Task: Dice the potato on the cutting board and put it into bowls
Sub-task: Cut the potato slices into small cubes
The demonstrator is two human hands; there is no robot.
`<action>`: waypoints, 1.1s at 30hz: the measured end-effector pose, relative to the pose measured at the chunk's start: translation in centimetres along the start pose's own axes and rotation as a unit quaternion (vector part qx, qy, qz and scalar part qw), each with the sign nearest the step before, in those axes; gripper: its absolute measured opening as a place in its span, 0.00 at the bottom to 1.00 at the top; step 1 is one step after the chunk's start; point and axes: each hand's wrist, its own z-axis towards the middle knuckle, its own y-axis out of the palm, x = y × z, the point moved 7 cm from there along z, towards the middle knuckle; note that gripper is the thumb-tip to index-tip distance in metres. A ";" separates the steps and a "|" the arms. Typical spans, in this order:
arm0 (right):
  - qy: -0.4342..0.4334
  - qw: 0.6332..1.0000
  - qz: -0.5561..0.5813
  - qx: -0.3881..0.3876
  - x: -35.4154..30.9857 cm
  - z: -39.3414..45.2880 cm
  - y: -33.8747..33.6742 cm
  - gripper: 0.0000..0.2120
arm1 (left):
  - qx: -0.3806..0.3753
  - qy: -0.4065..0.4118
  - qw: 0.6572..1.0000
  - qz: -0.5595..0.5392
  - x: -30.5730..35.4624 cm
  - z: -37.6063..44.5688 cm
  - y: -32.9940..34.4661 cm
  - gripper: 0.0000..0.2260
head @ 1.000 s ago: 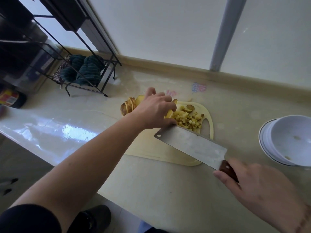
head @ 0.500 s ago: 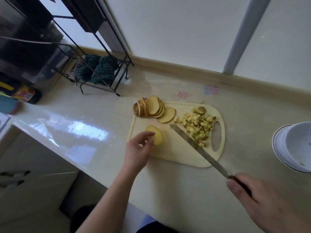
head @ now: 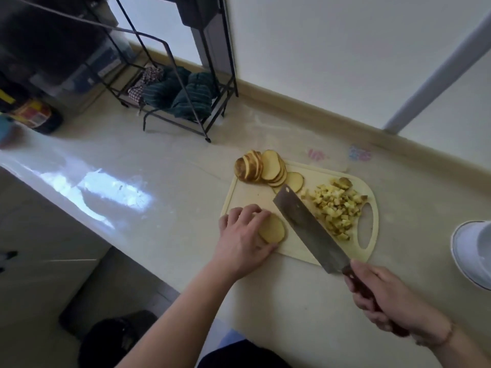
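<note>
I log the cutting board (head: 249,197) as my landmark: pale yellow, rounded corners, an oval handle slot at its right end, lying flat on the cream table (head: 159,166). On the board's near left corner: a small stack of potato slices (head: 273,229), flat, with my left hand (head: 243,240) resting on it, fingers curled over its left edge and holding it down. On the board's far left corner, partly overhanging onto the table: sliced potato (head: 259,167), a fanned row of rounds leaning against one another, skin showing on the end piece, with one loose slice (head: 295,181) lying flat just beside it toward the board's middle. On the board's right half, beside the handle slot: a heap of diced potato (head: 337,205), small yellow cubes with a few brown-skinned bits. Across the board's middle, running from near the loose slice toward the near right edge: a cleaver (head: 309,227), broad steel blade tilted, whether its edge touches the board I cannot tell. My right hand (head: 385,298) grips its dark wooden handle, fist closed round it, off the board's near right corner. Right of the board, well apart, at the frame edge: stacked white bowls (head: 473,251), partly cut off. Beyond the board's far left: a black wire rack (head: 186,83) holding dark green cloth (head: 180,94).
</note>
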 end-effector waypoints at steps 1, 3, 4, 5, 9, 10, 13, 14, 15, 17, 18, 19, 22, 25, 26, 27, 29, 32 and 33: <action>0.001 1.000 0.013 0.005 0.2 -0.1 -0.3 0.27 | 0.010 0.008 1.000 -0.006 0.1 0.0 0.1 0.30; 0.004 0.999 0.029 0.018 0.2 -0.4 -0.8 0.32 | 0.036 0.010 0.999 -0.016 0.0 -0.3 0.3 0.29; 0.005 0.999 0.036 0.026 0.3 -0.6 -1.0 0.33 | 0.050 0.008 0.999 -0.019 -0.1 -0.5 0.4 0.29; 0.005 0.998 0.041 0.036 0.4 -0.8 -1.2 0.33 | 0.062 0.008 0.998 -0.022 -0.2 -0.7 0.5 0.29; -0.012 0.997 0.034 0.073 0.5 -1.0 -1.0 0.32 | 0.073 0.031 0.997 -0.022 0.4 -0.5 0.9 0.31; -0.015 0.997 0.024 0.077 0.6 -0.9 -0.8 0.32 | 0.070 0.035 0.997 -0.021 0.7 -0.5 1.1 0.31; -0.023 0.996 -0.002 0.089 0.4 -0.7 0.0 0.29 | 0.104 0.057 0.993 -0.021 1.4 -0.7 1.4 0.28; -0.031 0.995 -0.015 0.092 0.3 -0.8 0.1 0.32 | 0.128 0.084 0.988 -0.026 1.7 -0.9 1.3 0.25; -0.043 0.994 -0.036 0.097 0.2 -0.9 0.1 0.33 | 0.153 0.121 0.980 -0.034 2.0 -1.1 1.3 0.21; -0.065 0.989 -0.083 0.105 -0.2 -1.3 0.1 0.32 | 0.169 0.198 0.965 -0.043 2.7 -1.4 1.3 0.13; -0.076 0.986 -0.108 0.102 -0.4 -1.4 0.2 0.31 | 0.158 0.224 0.961 -0.041 3.0 -1.5 1.5 0.11; -0.088 0.983 -0.128 0.101 -0.6 -1.5 0.4 0.30 | 0.145 0.239 0.959 -0.040 3.1 -1.5 1.6 0.10; -0.121 0.972 -0.175 0.099 -1.3 -1.5 1.1 0.25 | 0.126 0.245 0.960 -0.046 3.2 -1.2 1.7 0.08; -0.148 0.962 -0.200 0.108 -1.6 -1.2 1.8 0.23 | 0.123 0.242 0.961 -0.048 3.4 -1.0 1.7 0.09; -0.153 0.961 -0.205 0.108 -1.6 -1.1 2.0 0.23 | 0.123 0.243 0.961 -0.047 3.5 -1.0 1.6 0.09; -0.159 0.959 -0.209 0.110 -1.4 -1.2 2.3 0.24 | 0.122 0.243 0.961 -0.046 3.6 -1.0 1.5 0.09; -0.164 0.955 -0.221 0.114 -1.1 -1.3 2.4 0.25 | 0.119 0.242 0.962 -0.045 3.8 -1.0 1.5 0.10; -0.192 0.940 -0.251 0.129 -1.4 -1.6 2.1 0.24 | 0.110 0.234 0.965 -0.034 3.8 -0.8 1.7 0.12; -0.196 0.938 -0.253 0.131 -1.4 -1.7 2.1 0.24 | 0.106 0.234 0.966 -0.031 3.7 -0.8 1.8 0.12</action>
